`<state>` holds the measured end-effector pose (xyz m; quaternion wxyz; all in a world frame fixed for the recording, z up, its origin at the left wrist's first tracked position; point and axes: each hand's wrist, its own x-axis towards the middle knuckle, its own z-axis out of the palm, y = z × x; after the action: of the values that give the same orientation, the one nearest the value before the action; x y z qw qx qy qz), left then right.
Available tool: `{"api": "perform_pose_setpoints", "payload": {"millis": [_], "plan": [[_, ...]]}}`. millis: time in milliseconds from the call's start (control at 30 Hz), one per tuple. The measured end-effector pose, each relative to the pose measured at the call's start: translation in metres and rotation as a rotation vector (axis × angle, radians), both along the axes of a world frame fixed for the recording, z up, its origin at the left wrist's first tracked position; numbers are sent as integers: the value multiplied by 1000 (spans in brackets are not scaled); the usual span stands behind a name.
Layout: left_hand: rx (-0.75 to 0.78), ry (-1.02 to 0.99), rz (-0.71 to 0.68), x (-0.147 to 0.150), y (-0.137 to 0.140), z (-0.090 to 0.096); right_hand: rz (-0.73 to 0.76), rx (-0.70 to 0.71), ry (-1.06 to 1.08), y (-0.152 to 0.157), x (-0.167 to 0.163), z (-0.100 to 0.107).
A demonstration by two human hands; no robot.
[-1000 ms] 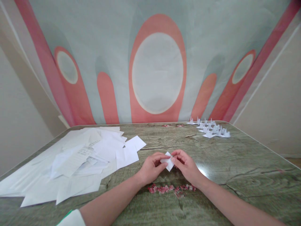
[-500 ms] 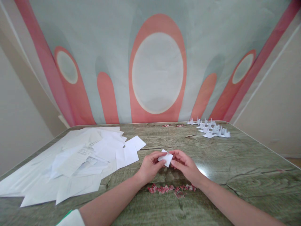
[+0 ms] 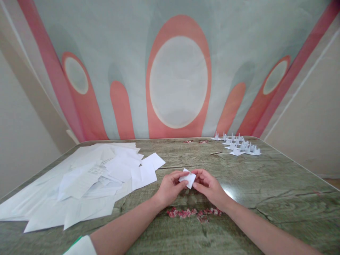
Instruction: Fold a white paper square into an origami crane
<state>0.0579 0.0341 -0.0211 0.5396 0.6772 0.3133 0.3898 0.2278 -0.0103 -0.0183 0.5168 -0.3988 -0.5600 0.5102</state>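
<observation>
A small folded piece of white paper (image 3: 189,180) is held up just over the table in front of me. My left hand (image 3: 173,187) pinches its left side, with the thumb on the near face and the fingers along the upper edge. At the paper's right edge, my right hand (image 3: 208,187) is closed, thumb and index finger against the border. The right hand's other fingers curl behind and are partly hidden. Creases on the paper are too faint to make out fully.
A wide heap of loose white paper (image 3: 87,209) covers the table's left side, two square sheets (image 3: 145,177) at its right edge. Several folded paper cranes (image 3: 237,150) stand at the far right. A patterned backdrop (image 3: 138,53) rises behind the wood-grain table (image 3: 281,209).
Almost nothing differs. The right thumb and fingertips have shifted very slightly at the folded paper's right edge; the left hand keeps its pinch.
</observation>
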Motion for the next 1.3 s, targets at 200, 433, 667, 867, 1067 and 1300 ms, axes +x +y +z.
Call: {"api": "perform_pose_setpoints", "payload": {"millis": [200,433,667,867,1067,1300], "plan": [[0,-7,-3,0,0,-1,5,-3,5,0,1,-1],[138,58,23,0,-2,1,-39,-18,-25,0,-5,-4],[203,96,46,0,-5,5,-33,-13,-158,-2,-7,-7],[190,76,53,0,-2,0,-24,18,-158,-1,-3,-7],[145,86,60,0,1,-3,-34,4,-136,1,-3,-8],[115,69,113,-1,1,-1,17,-9,-91,3,-1,-5]]}}
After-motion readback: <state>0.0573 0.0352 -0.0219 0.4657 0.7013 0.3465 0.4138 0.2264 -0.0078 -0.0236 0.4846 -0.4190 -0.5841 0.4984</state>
